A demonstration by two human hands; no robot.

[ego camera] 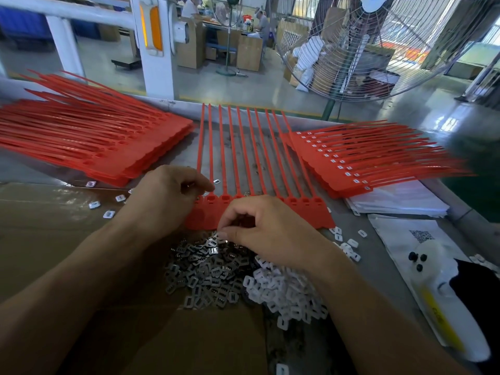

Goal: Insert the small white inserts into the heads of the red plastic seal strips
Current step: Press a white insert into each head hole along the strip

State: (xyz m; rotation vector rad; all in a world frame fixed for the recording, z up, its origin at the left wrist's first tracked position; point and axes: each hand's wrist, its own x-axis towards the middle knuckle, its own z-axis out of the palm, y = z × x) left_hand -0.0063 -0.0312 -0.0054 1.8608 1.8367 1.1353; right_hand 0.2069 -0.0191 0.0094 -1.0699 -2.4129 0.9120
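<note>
I see a grey metal desk (378, 253) carrying a flat brown cardboard sheet (54, 253) on its near left. At far left lies a big fanned stack of red plastic seal strips (89, 139) with unfilled heads; at far right lies a second red stack (351, 161) whose heads show white inserts. Between them a joined row of red seal strips (243, 158) lies flat, tails pointing far, heads near, partly under my hands. Just near the row sits a heap of small white plastic inserts (284, 290), touching a heap of small grey metal clips (205, 274) on its left. My left hand (165, 201) rests at the row's left heads, fingers curled; a lone white insert (216, 181) lies just beyond its fingertips, and I cannot tell whether it holds anything. My right hand (267, 228) hovers over the near edge of the row, fingers curled and pinching a small piece I cannot identify above the grey heap.
</note>
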